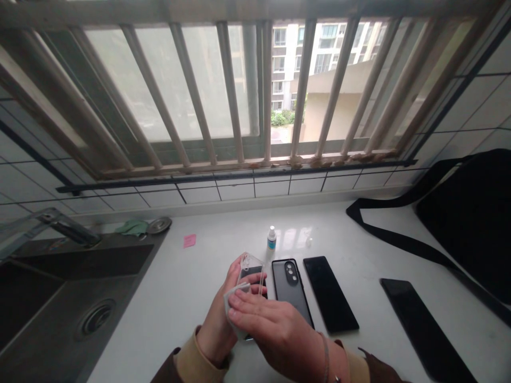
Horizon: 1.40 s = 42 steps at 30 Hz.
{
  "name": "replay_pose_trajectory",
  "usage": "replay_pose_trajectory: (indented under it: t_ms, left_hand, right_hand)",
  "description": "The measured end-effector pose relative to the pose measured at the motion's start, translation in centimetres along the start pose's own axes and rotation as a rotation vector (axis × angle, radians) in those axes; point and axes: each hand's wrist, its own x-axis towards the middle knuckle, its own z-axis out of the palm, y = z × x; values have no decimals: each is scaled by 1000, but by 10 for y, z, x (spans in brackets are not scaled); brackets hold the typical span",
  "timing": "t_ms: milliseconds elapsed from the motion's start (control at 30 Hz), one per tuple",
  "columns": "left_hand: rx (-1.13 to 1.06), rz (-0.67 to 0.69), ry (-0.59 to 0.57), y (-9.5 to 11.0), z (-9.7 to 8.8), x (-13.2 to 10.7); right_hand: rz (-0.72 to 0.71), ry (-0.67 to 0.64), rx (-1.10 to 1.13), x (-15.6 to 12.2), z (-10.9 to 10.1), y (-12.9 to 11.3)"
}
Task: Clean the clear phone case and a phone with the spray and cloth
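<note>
My left hand (pixel 219 318) grips a clear phone case (pixel 253 261) from below, with some of its fingers showing at the case's right edge. A folded white cloth (pixel 230 299) is under the fingers of my right hand (pixel 275 322), pressed against the lower part of the case. Something dark lies beneath the case, mostly covered by my hands. Just right of them are a phone case with a black rim (pixel 286 291) and a black phone (pixel 330 293), both flat on the counter. Behind them stands a small white bottle (pixel 272 240) with a blue label.
Farther right lies another dark flat slab (pixel 423 324), near a black bag (pixel 475 218) and its strap. A pink note (pixel 189 241) rests left of the bottle. The steel sink (pixel 115 287) with its faucet (pixel 72 226) is at left. A barred window runs along the back wall.
</note>
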Motion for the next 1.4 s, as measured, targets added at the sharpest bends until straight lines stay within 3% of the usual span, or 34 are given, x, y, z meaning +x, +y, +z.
replay_pose_trajectory:
  t_ms: [100,167,233,300,367,467,533,667,767,967,1100,1200,1333,1400]
  left_hand:
    - [-60,-244,-22,19,1,0]
    - [-117,-167,-21,28,3,-4]
    - [-129,11,13,31,5,-11]
    - [-107,136,41,31,6,-15]
    - [-100,176,25,29,5,-18]
    - [-103,98,-79,25,6,-18]
    - [-74,32,-129,21,7,-18]
    - [-64,34,-194,11,11,-18]
    - [-113,68,-145,7,11,-17]
    - [-140,145,50,19,4,-12]
    - [-209,161,58,27,1,-11]
    - [-211,186,87,29,2,-12]
    - [-146,202,32,28,4,-14]
    - [-109,147,-23,26,4,-15]
  right_hand:
    - [-84,-78,99,1,-4,-4]
    - [-80,-99,188,1,-7,-8]
    - [25,-63,284,1,-10,-11]
    - [220,55,369,1,-12,-11]
    - [428,249,442,0,-15,-6]
    - [627,555,422,-1,-20,8]
    - [642,624,257,-3,-23,18]
    - [371,392,-74,-3,-20,25]
    - [204,190,-137,0,-13,22]
    - [91,-6,131,5,-17,1]
    - [166,-44,380,4,-19,-14]
    - [375,105,498,0,-13,-12]
    - [669,550,610,-4,-6,14]
    - [764,707,621,-5,-8,27]
